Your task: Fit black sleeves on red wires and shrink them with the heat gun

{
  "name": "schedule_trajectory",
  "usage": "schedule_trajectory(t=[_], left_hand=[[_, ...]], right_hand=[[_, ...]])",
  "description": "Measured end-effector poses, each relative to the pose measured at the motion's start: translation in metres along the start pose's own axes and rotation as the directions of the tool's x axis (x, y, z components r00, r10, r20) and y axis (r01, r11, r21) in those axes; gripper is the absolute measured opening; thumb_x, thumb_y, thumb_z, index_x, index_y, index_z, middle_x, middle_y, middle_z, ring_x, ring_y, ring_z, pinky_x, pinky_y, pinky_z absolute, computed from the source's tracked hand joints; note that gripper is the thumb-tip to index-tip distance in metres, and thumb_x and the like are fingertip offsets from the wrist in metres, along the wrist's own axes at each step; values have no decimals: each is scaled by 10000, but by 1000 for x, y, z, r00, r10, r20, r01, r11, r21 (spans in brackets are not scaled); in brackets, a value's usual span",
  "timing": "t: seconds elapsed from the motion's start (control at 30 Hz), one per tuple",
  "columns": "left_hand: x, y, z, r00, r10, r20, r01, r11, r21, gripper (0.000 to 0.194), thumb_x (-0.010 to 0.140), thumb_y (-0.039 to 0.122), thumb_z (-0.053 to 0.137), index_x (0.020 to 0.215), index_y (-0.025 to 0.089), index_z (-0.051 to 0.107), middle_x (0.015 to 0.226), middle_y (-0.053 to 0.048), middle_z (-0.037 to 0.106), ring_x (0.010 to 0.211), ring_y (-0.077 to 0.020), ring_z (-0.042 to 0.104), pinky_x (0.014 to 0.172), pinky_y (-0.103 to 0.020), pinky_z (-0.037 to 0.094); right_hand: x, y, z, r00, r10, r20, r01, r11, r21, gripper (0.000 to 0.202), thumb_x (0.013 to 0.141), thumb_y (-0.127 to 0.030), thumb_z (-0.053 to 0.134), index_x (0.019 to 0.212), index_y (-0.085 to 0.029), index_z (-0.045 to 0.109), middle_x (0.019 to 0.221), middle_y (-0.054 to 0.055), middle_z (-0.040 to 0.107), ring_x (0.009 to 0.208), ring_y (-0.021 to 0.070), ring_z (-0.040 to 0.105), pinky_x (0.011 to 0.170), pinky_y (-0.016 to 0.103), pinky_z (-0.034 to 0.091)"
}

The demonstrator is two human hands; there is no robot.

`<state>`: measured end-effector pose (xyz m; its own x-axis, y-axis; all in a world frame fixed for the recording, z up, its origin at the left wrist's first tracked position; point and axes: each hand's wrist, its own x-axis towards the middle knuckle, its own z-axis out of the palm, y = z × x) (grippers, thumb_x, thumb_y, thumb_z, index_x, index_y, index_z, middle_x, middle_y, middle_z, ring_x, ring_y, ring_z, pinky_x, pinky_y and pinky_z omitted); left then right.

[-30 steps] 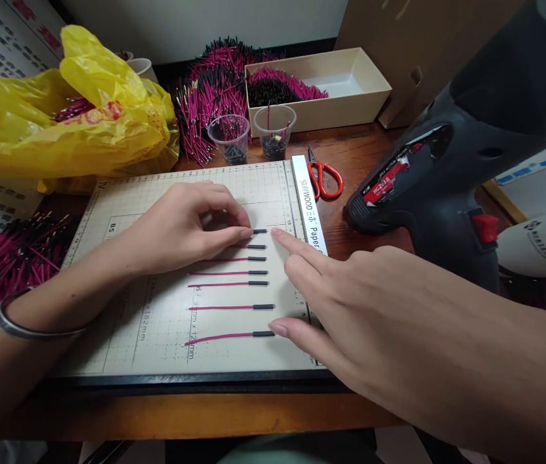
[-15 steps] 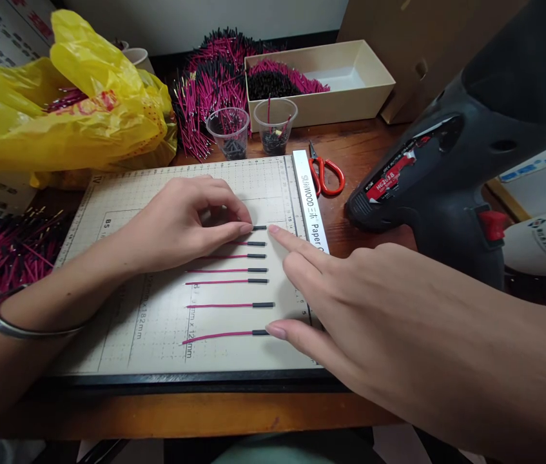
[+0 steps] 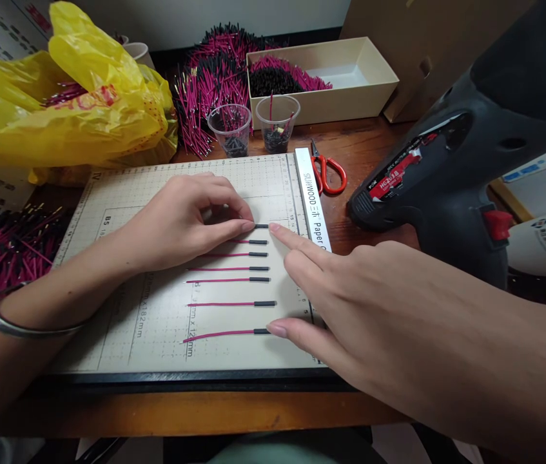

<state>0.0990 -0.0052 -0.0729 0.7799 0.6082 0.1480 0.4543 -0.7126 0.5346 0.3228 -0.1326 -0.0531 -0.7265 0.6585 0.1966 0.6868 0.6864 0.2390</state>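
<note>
Just above centre frame, the topmost black-sleeved wire (image 3: 262, 226) lies crosswise, sleeve pointing right, pinched by the left hand (image 3: 188, 216). The right hand (image 3: 338, 290) spreads its fingers, gripping nothing; bare paper-trimmer board (image 3: 260, 183) extends above.

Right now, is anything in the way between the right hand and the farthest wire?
Nothing visible: the right hand has its index fingertip by the black end of the wire, though I can't tell whether they touch. The left hand pinches it from the other side.
</note>
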Motion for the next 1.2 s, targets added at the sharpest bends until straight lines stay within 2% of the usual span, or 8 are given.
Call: schedule_trajectory(t=[0.17,0.47,0.67,0.8,0.97,1.1,1.2], left_hand=[[1,0,1,1000,5,-5,-5,1000,-4,180,935,307,649,847,210,773,787,0,727,721,-131,619,702,-252,435],[0,0,-1,1000,5,4,-5,1000,-2,182,936,330,650,852,218,767,792,3,731,729,-135,619,703,-257,443],[-3,0,-3,999,-20,26,20,1000,17,198,936,356,645,851,222,763,785,0,729,720,-135,611,699,-258,449],[-3,2,-4,999,-35,26,34,999,22,206,931,367,646,844,220,760,790,-9,729,712,-136,608,678,-258,445],[-4,2,-4,999,-40,31,39,999,29,199,929,361,641,847,222,757,790,-9,727,720,-140,616,683,-258,449],[-6,4,-5,999,-38,2,37,999,22,201,925,387,655,836,231,745,783,-15,704,700,-156,605,666,-288,447],[-7,6,-6,1000,-1,-12,2,999,39,163,919,351,671,828,239,746,754,-5,685,689,-156,582,651,-295,426]], right_hand=[[-1,-1,-1,1000,-14,-6,14,1000,8,474,1000,-449,522,1140,-68,767,1212,175,763,453,123,301,465,326,286],[-3,2,-1,1000,-6,-13,6,1000,-11,518,1018,-446,493,1252,-39,713,1188,173,761,469,129,348,480,344,300],[-5,0,-3,1000,-10,-13,10,1000,-7,466,1015,-434,533,1231,-62,712,995,108,762,498,139,417,502,344,295],[-3,0,-3,1000,-8,6,8,1000,8,467,990,-435,581,1237,-61,708,1001,105,765,486,139,421,485,343,295],[-3,1,-7,1000,-4,6,4,1000,18,486,1000,-448,548,1239,-58,713,1023,121,774,489,168,458,484,365,353],[-2,2,-12,999,7,39,-12,991,130,433,983,-377,564,1221,-51,720,1069,144,789,468,143,461,481,342,343],[-2,1,-14,991,88,100,-111,963,246,423,976,-400,571,1191,-74,734,1018,131,797,394,106,392,410,306,253]])
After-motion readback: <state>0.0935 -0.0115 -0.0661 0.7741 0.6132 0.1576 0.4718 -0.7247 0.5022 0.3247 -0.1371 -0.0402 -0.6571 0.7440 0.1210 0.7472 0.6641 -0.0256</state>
